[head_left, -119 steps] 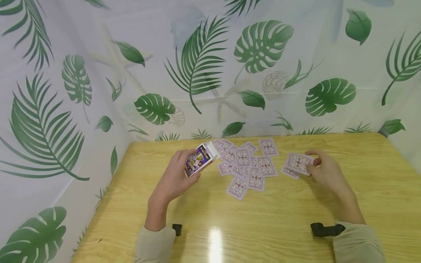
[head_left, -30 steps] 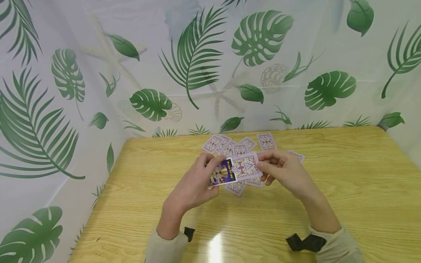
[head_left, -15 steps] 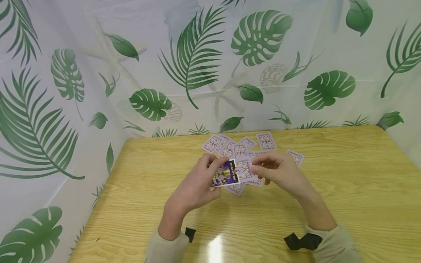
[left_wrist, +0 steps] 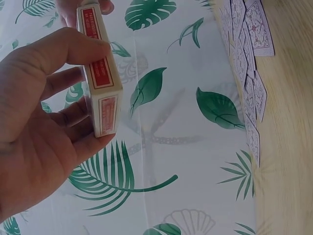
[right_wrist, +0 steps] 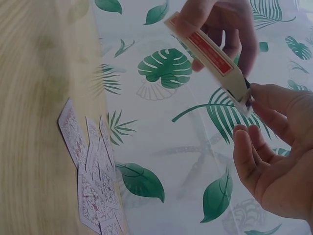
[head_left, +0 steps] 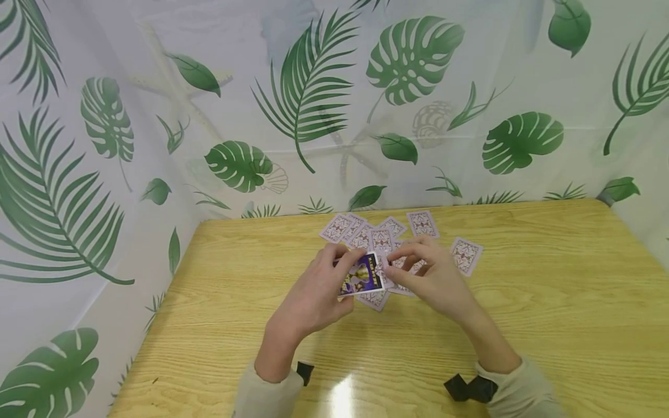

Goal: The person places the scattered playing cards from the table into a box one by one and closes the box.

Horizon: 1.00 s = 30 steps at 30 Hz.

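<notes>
My left hand [head_left: 310, 290] grips a purple card box [head_left: 363, 275] by its edges, above the table. In the left wrist view, the box's narrow side [left_wrist: 100, 68] shows white with red panels. A patterned playing card [head_left: 384, 274] sticks out a little from the box's right end, mostly inside it. My right hand [head_left: 436, 276] pinches the card's outer end between thumb and forefinger at the box's mouth. Whether more cards lie in the box is hidden.
Several playing cards [head_left: 381, 238] lie face down, overlapping, on the wooden table [head_left: 235, 302] behind and beneath the hands. A single card [head_left: 466, 255] lies to the right. A leaf-print cloth [head_left: 334, 116] hangs behind the table.
Earlier my right hand picked up a card at the right. It has carried it left to the box, and the card has slid deeper into the box over the last second.
</notes>
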Each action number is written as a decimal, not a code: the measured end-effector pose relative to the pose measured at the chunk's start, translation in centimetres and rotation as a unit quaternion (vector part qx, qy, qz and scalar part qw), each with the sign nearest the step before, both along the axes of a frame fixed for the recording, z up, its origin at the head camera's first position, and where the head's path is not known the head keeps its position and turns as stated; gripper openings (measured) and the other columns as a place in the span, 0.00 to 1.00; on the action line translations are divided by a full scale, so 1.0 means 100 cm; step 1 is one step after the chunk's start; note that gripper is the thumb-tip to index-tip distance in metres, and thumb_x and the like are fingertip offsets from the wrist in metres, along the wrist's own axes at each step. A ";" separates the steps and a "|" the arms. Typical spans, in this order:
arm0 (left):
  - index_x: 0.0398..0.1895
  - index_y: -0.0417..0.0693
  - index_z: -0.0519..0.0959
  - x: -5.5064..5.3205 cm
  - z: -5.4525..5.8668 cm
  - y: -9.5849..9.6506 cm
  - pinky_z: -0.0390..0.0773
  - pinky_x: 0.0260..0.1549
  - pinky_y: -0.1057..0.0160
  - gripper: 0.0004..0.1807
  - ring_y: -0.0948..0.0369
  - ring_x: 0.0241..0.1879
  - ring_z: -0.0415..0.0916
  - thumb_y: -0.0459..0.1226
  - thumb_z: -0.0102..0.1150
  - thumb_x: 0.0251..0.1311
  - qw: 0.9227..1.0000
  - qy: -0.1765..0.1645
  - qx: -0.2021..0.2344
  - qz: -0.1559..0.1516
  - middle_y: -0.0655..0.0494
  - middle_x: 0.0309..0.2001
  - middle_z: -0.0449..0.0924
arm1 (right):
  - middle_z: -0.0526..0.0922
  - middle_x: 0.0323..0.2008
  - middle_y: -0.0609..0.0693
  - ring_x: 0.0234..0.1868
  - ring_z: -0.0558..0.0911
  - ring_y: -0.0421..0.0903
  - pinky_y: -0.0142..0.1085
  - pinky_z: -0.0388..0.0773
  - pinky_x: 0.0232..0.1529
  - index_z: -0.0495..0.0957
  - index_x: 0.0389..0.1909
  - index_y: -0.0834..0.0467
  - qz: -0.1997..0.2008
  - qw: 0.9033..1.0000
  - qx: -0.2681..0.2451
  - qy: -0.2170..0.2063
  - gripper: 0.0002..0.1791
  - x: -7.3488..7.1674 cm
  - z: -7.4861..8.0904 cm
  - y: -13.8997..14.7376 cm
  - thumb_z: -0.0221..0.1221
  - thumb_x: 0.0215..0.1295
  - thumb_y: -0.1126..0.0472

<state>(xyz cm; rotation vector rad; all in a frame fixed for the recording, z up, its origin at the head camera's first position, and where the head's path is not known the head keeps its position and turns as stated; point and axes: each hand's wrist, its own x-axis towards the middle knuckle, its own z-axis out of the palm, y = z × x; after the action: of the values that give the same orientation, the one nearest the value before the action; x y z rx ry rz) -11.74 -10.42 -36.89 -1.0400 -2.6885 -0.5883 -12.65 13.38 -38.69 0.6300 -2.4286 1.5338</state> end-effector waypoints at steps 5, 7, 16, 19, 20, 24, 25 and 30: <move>0.69 0.49 0.64 -0.005 0.000 0.003 0.76 0.51 0.56 0.44 0.52 0.52 0.71 0.29 0.70 0.45 1.000 0.005 -0.004 -0.003 0.44 0.56 0.67 | 0.78 0.45 0.56 0.34 0.78 0.44 0.33 0.78 0.30 0.78 0.47 0.61 -0.016 1.000 0.010 -0.023 0.16 -0.003 0.000 -0.004 0.69 0.59 0.63; 0.69 0.49 0.64 -0.006 -0.002 0.003 0.75 0.51 0.56 0.44 0.52 0.51 0.70 0.28 0.69 0.45 1.000 0.009 -0.005 -0.005 0.44 0.56 0.67 | 0.78 0.46 0.57 0.34 0.79 0.45 0.33 0.78 0.28 0.76 0.50 0.62 -0.023 0.999 0.013 -0.037 0.20 -0.003 0.000 -0.005 0.69 0.59 0.63; 0.68 0.49 0.66 -0.009 -0.010 0.005 0.76 0.49 0.58 0.43 0.52 0.50 0.71 0.27 0.69 0.44 1.000 0.019 -0.007 -0.013 0.45 0.54 0.69 | 0.80 0.41 0.55 0.32 0.78 0.45 0.33 0.78 0.27 0.73 0.56 0.62 -0.030 0.997 0.034 -0.069 0.25 -0.002 -0.005 -0.008 0.68 0.61 0.61; 0.68 0.49 0.66 -0.009 -0.011 0.006 0.76 0.49 0.58 0.43 0.53 0.50 0.72 0.28 0.70 0.43 1.000 0.021 -0.011 -0.014 0.45 0.54 0.69 | 0.82 0.38 0.55 0.30 0.79 0.44 0.34 0.77 0.27 0.71 0.60 0.62 -0.017 0.994 0.016 -0.106 0.27 0.000 -0.005 -0.006 0.68 0.62 0.58; 0.68 0.49 0.66 -0.008 -0.011 0.006 0.76 0.49 0.58 0.44 0.53 0.50 0.71 0.28 0.70 0.43 1.000 0.021 -0.011 -0.015 0.45 0.54 0.69 | 0.83 0.36 0.54 0.28 0.78 0.44 0.33 0.76 0.25 0.71 0.61 0.62 -0.010 0.992 0.005 -0.122 0.28 0.000 -0.006 -0.005 0.67 0.62 0.58; 0.68 0.49 0.66 -0.007 -0.011 0.008 0.76 0.50 0.59 0.44 0.53 0.51 0.71 0.27 0.71 0.42 1.000 0.020 -0.013 -0.016 0.46 0.54 0.69 | 0.82 0.31 0.55 0.23 0.76 0.43 0.32 0.72 0.21 0.68 0.63 0.64 0.004 0.984 -0.036 -0.173 0.31 -0.001 -0.008 -0.003 0.67 0.63 0.59; 0.68 0.49 0.67 -0.007 -0.011 0.009 0.76 0.50 0.59 0.44 0.53 0.51 0.71 0.27 0.71 0.42 1.000 0.021 -0.013 -0.016 0.46 0.54 0.69 | 0.82 0.31 0.55 0.22 0.75 0.43 0.32 0.72 0.20 0.67 0.64 0.65 0.005 0.983 -0.042 -0.180 0.31 -0.002 -0.009 -0.004 0.66 0.63 0.60; 0.67 0.50 0.67 -0.008 -0.011 0.011 0.76 0.51 0.58 0.43 0.53 0.52 0.72 0.27 0.71 0.43 0.999 0.032 -0.016 -0.013 0.46 0.55 0.69 | 0.81 0.30 0.54 0.23 0.75 0.43 0.32 0.73 0.22 0.66 0.63 0.66 -0.005 0.980 -0.047 -0.193 0.30 -0.006 -0.009 -0.007 0.64 0.62 0.64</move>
<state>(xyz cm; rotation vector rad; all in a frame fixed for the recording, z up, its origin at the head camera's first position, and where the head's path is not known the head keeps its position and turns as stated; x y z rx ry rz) -12.54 -9.28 -38.01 -1.0844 -2.6414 -0.5094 -13.29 12.71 -39.60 0.3250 -2.5955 1.9057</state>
